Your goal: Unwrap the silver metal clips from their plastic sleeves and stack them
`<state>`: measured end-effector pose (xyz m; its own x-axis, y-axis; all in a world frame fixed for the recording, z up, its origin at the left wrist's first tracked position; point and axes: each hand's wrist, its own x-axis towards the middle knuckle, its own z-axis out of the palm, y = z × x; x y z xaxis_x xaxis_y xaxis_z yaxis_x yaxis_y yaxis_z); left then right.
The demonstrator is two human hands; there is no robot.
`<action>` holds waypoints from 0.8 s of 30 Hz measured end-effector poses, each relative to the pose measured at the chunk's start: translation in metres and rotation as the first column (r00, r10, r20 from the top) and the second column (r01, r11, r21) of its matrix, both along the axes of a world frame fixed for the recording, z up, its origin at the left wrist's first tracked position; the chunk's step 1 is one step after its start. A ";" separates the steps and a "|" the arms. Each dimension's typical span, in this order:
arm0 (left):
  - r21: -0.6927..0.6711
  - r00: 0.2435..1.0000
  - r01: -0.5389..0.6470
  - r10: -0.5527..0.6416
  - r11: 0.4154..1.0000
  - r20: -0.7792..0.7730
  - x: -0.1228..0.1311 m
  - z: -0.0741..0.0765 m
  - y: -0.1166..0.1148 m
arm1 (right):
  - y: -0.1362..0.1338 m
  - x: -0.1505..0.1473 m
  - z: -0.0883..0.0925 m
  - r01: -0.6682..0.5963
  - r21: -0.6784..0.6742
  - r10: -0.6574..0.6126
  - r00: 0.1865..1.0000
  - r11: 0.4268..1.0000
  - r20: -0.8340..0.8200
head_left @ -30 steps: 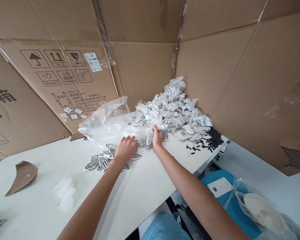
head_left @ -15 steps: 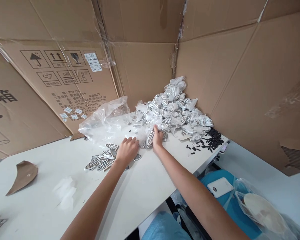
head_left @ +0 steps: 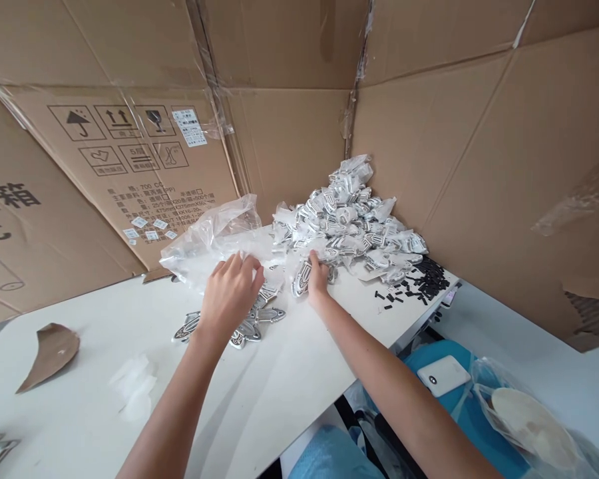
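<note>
My right hand [head_left: 318,276] is closed on a clear plastic bag of silver metal pieces [head_left: 302,278], at the front edge of a large heap. The bagged pieces are oval with dark line patterns. My left hand [head_left: 233,286] is over a small pile of loose silver metal pieces [head_left: 267,315], its fingers curled and the thumb close to the index finger. The fingertips are turned away, so whatever they hold is hidden. Part of the loose pile lies beneath this hand and wrist. The heap of bagged metal pieces [head_left: 347,216] rises against the cardboard corner.
Large cardboard panels [head_left: 279,140] wall in the white table [head_left: 289,379]. A crumpled clear plastic bag [head_left: 214,233] lies left of the heap, small black parts [head_left: 426,279] right of it. A torn cardboard piece [head_left: 50,352] lies left. A phone [head_left: 444,376] rests on a blue stool [head_left: 444,352].
My left hand has moved left and appears higher over the loose metal pieces, uncovering some on the right. My right hand keeps its grip on the bag, nearly in the same place.
</note>
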<state>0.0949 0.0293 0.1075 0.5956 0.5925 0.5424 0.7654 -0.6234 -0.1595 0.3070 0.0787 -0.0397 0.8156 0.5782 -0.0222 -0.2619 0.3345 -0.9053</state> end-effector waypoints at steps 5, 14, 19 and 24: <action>-0.179 0.997 -0.066 0.073 0.982 0.032 -0.008 -0.002 -0.007 | -0.002 -0.001 0.001 -0.013 0.000 0.013 1.000 1.000 0.011; -0.222 0.936 -0.217 0.267 0.951 0.229 -0.028 0.014 -0.041 | -0.008 -0.002 -0.001 -0.035 -0.041 0.036 0.999 0.999 0.019; -0.201 0.944 0.176 -0.107 0.964 0.311 -0.006 -0.071 -0.141 | -0.009 -0.002 -0.004 -0.042 -0.061 0.045 0.998 0.997 0.047; -0.172 0.756 0.647 -0.595 0.743 0.273 0.037 -0.197 -0.228 | -0.009 0.000 -0.003 -0.050 -0.042 0.054 0.995 0.998 0.088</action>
<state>0.1315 -0.1988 -0.0895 0.7789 0.2524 0.5741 0.1918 -0.9674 0.1651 0.3074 0.0694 -0.0428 0.7842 0.6200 0.0250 -0.1962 0.2860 -0.9379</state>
